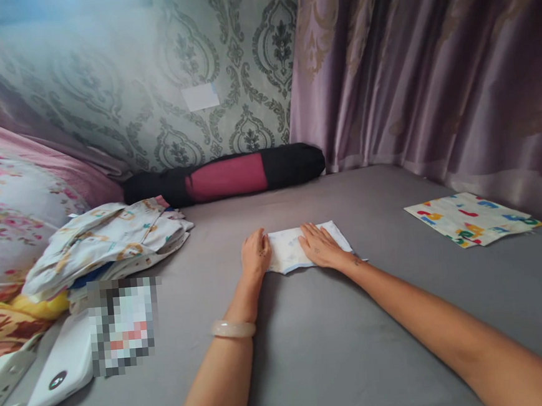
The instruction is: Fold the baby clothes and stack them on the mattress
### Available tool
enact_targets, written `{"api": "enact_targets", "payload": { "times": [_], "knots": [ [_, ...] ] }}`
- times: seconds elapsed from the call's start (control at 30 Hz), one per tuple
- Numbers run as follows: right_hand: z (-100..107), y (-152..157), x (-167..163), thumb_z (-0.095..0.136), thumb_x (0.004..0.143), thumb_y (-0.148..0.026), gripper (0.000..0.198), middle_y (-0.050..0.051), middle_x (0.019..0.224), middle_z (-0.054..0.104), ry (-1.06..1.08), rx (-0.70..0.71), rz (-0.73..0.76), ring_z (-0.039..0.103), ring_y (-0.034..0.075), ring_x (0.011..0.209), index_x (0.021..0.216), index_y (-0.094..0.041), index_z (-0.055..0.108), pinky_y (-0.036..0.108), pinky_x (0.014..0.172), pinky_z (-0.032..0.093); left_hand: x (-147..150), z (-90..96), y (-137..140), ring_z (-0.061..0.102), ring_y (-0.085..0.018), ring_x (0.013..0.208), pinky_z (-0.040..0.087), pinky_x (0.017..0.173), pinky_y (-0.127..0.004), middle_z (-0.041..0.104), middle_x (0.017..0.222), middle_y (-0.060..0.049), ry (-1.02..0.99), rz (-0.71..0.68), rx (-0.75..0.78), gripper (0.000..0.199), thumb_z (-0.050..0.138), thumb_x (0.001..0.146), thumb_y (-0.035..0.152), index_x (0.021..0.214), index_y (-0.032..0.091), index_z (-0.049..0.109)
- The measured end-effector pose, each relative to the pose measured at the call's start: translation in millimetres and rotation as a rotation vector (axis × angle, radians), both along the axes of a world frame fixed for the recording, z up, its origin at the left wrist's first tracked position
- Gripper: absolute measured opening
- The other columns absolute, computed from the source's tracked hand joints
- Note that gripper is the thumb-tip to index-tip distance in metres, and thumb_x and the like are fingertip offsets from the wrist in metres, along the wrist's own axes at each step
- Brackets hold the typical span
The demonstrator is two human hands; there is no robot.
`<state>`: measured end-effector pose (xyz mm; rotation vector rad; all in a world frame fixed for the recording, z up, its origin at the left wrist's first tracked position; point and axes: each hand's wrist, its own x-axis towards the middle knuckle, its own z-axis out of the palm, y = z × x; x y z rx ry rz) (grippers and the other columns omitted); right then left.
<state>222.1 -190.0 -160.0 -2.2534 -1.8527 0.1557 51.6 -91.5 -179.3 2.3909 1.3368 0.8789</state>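
Note:
A folded white cloth garment [287,252] with faint print and a pale blue edge lies flat on the grey bed sheet. My left hand [256,252] is at its left edge, fingers curled in and closed on that edge; the fingertips are partly hidden. Flat on the right part of the cloth rests my right hand [319,244], open, with its fingers stretched out. A pale bangle [233,329] circles my left wrist.
A folded colourful-print cloth [473,218] lies to the right. On the left are a pile of printed clothes [114,237], a white power bank [65,360], a power strip [7,377] and a floral pillow [13,204]. A black-and-red long bag [226,176] lies along the wall.

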Motion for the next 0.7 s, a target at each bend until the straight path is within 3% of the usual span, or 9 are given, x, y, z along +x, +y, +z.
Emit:
{"api": "enact_targets", "payload": {
  "times": [0.2, 0.47, 0.7],
  "knots": [
    [4, 14, -21, 0.025, 0.095, -0.032, 0.056, 0.013, 0.15, 0.031, -0.015, 0.095, 0.066, 0.025, 0.024, 0.139, 0.143, -0.007, 0.035, 0.04, 0.113, 0.02, -2, -0.2, 8, 0.064, -0.02, 0.1, 0.047, 0.089, -0.031, 0.069, 0.107, -0.01, -0.163, 0.069, -0.075, 0.028, 0.044, 0.088, 0.016, 0.108, 0.016, 0.063],
    [-5, 18, -37, 0.026, 0.095, -0.032, 0.055, 0.013, 0.149, 0.035, -0.092, 0.094, 0.056, 0.025, 0.026, 0.138, 0.141, -0.006, 0.038, 0.042, 0.113, 0.016, -4, 0.2, 12, 0.065, -0.019, 0.092, 0.048, 0.084, -0.029, 0.071, 0.099, -0.01, -0.277, 0.129, -0.123, 0.026, 0.045, 0.087, 0.018, 0.101, 0.015, 0.067],
    [2, 19, -39, 0.026, 0.094, -0.031, 0.055, 0.015, 0.148, 0.036, -0.117, 0.035, 0.055, 0.027, 0.028, 0.137, 0.141, -0.004, 0.038, 0.045, 0.112, 0.018, -7, 3.2, 12, 0.065, -0.019, 0.092, 0.047, 0.085, -0.028, 0.072, 0.098, -0.009, -0.29, 0.157, -0.144, 0.026, 0.045, 0.085, 0.016, 0.099, 0.015, 0.068]
  ]
}}
